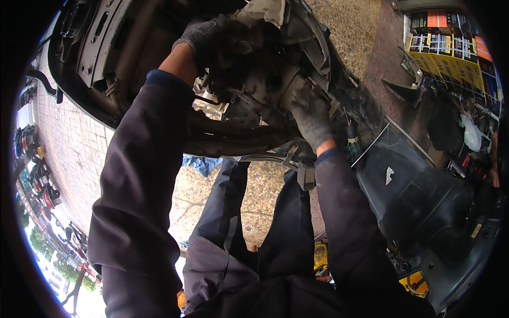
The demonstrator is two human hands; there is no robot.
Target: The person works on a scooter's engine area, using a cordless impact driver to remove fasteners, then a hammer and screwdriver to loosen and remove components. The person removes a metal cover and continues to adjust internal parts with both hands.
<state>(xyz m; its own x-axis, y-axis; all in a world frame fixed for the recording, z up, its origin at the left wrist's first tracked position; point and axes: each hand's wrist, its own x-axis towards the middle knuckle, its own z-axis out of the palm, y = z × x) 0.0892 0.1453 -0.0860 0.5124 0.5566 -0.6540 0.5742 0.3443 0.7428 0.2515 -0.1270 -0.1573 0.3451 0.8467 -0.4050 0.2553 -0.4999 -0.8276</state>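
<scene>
The dark, grimy underside of a vehicle [122, 47] fills the upper middle, with assorted metal parts and hoses. My left hand [212, 37], in a grey knit glove, reaches high into it beside a pale bracket-like piece [262, 13]; its fingers are curled in shadow and what they hold is hidden. My right hand [310, 116], also gloved, is lower and to the right, against a grimy metal part [286, 90], fingers bent, their tips indistinct. A teal-and-black tool [351, 138] is just right of that hand.
A large black plastic panel [413, 201] lies at right, below stacked yellow boxes [445, 66] and a white bag [471, 132]. Blue cloth [201, 165] rests on the speckled floor under the vehicle. Paving [74, 138] and assorted clutter line the left; yellow items [320, 257] sit behind my legs.
</scene>
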